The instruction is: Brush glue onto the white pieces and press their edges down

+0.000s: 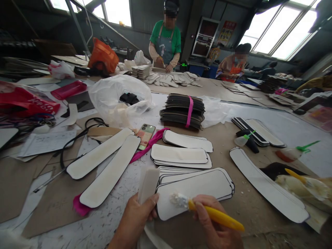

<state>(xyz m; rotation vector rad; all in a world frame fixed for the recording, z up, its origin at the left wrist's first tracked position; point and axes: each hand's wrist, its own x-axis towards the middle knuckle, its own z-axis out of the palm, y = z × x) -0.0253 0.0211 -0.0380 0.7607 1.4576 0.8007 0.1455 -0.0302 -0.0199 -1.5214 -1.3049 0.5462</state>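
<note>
**Two hands with a glue brush and a white strip at a crowded worktop**

Head camera view: At the near edge, the person's left hand (135, 216) holds a narrow white strip (147, 183) upright, its grip closed around the strip's lower end with the thumb pressed on the front. Just to the right, the right hand (214, 224) is clenched around a yellow-handled brush (207, 211), whose white, glue-clotted bristles point left and hover over the near end of a long white piece with a dark edge (194, 188). That piece lies flat on the worktop (246, 204), topmost of a fanned pile, directly beyond both hands.

Farther off lie more white rounded pieces (180, 154), stacked in twos and threes. To the left, two long white pieces (103, 166) lie slantwise, with a pink ribbon (147, 147) running beneath them and a phone (145, 135) beside them. A bundle of dark pieces tied with a pink band (183, 110) sits in the middle distance, near a clear plastic bag (119, 97). On the right lie a long white piece (267, 188), two small squeeze bottles with green nozzles (293, 152) and a second brush (301, 180).

At the far end, a person in a green shirt and apron (165, 41) stands working; another person (233, 64) sits to the right.
</note>
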